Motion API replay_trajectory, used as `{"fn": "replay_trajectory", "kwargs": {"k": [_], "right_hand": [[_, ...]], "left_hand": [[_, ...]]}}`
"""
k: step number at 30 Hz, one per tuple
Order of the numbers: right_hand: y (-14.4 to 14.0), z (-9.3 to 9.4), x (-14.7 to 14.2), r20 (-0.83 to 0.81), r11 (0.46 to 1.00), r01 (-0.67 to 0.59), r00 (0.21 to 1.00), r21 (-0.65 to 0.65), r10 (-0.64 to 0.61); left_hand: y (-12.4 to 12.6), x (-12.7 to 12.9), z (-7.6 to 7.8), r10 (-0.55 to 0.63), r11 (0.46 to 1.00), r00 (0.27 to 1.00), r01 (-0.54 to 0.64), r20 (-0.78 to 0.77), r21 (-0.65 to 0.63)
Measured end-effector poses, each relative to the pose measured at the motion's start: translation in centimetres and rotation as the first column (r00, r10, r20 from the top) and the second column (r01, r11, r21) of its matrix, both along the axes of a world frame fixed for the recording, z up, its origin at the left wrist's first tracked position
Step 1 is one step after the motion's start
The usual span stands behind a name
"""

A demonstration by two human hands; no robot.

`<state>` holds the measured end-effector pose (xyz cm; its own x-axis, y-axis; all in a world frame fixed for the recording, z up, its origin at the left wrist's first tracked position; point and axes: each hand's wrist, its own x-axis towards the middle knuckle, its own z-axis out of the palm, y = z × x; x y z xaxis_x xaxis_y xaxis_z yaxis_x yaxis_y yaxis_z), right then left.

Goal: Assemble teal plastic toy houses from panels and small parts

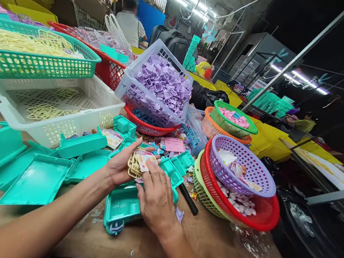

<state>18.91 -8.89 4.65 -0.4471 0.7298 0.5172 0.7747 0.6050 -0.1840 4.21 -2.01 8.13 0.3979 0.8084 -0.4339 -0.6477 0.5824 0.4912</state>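
Here, left hand (121, 166) gripping one cream lattice piece (134, 167), right hand (156, 197) touching.

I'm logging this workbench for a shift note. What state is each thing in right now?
left hand: closed on cream plastic frames
right hand: fingers on a sticker card
teal case: open, under the hands
tilted clear crate: full of purple pieces
white basket: nearly empty
purple basket: stacked in red basket

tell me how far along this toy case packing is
Done: nothing visibly finished. In hand: the left hand holds a cream plastic lattice piece and a printed card; the right hand touches them over an open teal plastic case. Left: several empty teal plastic trays.
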Motion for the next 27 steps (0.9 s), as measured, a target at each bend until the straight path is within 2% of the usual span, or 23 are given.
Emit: {"fn": "replay_trajectory", "kwargs": {"k": [3, 5, 6, 9, 11, 13, 15, 19, 23, 27], "right_hand": [[1.0, 0.8, 1.5, -0.090, 0.990, -0.067, 0.993, 0.123, 0.078], [1.8, 1.7, 2.1, -0.128, 0.984, 0.020, 0.992, 0.177, 0.003], [2.2, 2.2, 2.1, -0.122, 0.981, 0.093, 0.990, 0.169, -0.073], [3.3, 3.3, 1.0, -0.022, 0.958, 0.280, 0.960, 0.062, -0.279], [3.9, 3.6, -0.4, -0.007, 0.959, 0.282, 0.959, 0.004, -0.282], [4.3, 3.4, -1.7, -0.078, 0.974, 0.223, 0.971, -0.036, -0.226], [4.3, 3.0, -2.7, -0.173, 0.985, 0.152, 0.971, -0.082, -0.164], [3.4, 1.8, -2.8, -0.364, 0.987, -0.009, 0.930, -0.162, -0.051], [2.1, 0.4, -1.9, -0.498, 0.989, -0.061, 0.867, -0.136, -0.015], [1.8, -0.5, -0.7, -0.520, 0.987, -0.115, 0.853, -0.113, 0.040]], "left_hand": [[-0.1, -0.6, -0.3, -0.018, 0.999, 0.999, 0.019, -0.047, 0.028], [-0.3, -0.3, -0.6, 0.067, 0.993, 0.985, -0.051, -0.158, 0.104], [-0.4, -0.1, -0.7, 0.142, 0.979, 0.961, -0.102, -0.239, 0.175], [-0.9, 1.3, -1.1, 0.376, 0.893, 0.821, -0.197, -0.430, 0.404], [-1.1, 2.2, -1.3, 0.458, 0.845, 0.777, -0.228, -0.433, 0.484], [-1.1, 3.0, -1.4, 0.484, 0.818, 0.810, -0.284, -0.331, 0.499], [-1.0, 3.4, -1.3, 0.467, 0.824, 0.864, -0.347, -0.188, 0.448], [-0.4, 3.4, -0.8, 0.373, 0.909, 0.928, -0.367, 0.006, 0.197], [-0.1, 3.0, -0.3, 0.231, 0.972, 0.973, -0.230, 0.027, -0.036], [-0.1, 2.9, -0.2, 0.217, 0.971, 0.975, -0.221, -0.050, -0.092]]}}
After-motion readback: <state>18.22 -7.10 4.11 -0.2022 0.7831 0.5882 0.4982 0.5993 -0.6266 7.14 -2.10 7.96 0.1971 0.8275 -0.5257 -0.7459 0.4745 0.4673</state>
